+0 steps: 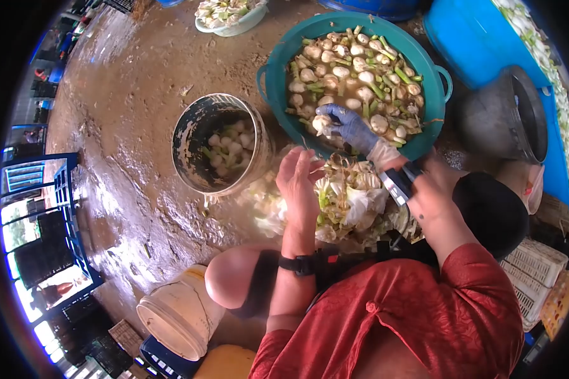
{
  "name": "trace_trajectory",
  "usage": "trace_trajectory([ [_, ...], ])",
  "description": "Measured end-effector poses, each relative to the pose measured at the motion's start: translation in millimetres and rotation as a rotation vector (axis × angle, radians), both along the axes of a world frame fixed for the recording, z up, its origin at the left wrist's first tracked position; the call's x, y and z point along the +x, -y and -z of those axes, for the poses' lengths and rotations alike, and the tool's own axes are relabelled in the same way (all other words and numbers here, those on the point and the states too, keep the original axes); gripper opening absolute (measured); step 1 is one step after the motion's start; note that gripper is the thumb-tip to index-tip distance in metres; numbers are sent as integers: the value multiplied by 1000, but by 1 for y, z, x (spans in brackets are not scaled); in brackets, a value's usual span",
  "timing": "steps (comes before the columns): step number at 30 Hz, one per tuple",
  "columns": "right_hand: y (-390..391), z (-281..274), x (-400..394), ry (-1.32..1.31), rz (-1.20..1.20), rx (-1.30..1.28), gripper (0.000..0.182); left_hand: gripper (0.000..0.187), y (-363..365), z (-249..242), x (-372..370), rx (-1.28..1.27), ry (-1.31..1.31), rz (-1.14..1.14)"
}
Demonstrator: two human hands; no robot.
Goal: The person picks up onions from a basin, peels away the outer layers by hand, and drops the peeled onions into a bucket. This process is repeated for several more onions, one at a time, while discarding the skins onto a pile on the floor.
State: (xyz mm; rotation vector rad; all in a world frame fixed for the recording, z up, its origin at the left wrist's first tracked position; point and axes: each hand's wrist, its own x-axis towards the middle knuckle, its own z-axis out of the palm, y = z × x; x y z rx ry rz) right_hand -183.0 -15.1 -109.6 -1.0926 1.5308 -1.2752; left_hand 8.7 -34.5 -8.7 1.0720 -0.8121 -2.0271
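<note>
My right hand (353, 126), in a blue-purple glove, grips a whitish garlic bulb (322, 124) over the near rim of a green tub (278, 54). Brown water in the tub holds many similar bulbs (360, 64) with short green stems. Bare and raised, my left hand (299, 177) is between the tub and a paint-stained bucket (259, 136); its fingers are loosely bent, and I see nothing in them. Cleaned white bulbs (234, 148) lie inside that bucket. Below my hands is a heap of pale peelings and leaves (354, 202).
A grey-black bucket (496, 120) leans right of the tub, by a blue container (468, 44). At the back is a bowl of peelings (231, 16). A cream bucket (177, 312) lies tipped beside my knee. The brown floor (120, 126) looks wet.
</note>
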Motion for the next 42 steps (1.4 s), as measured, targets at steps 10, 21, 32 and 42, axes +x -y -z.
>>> trace_trajectory([
  [10,-45,-110,67,45,34,-229,44,27,-7,-6,-1,-129,-327,109],
  [21,-65,-143,65,-974,143,-161,10,32,-27,-12,8,-584,178,127],
  [32,-71,-121,55,-634,190,37,14,41,-29,-5,16,-559,241,281],
  [42,-86,-132,71,-785,196,-1,16,36,-31,6,10,-771,397,256],
])
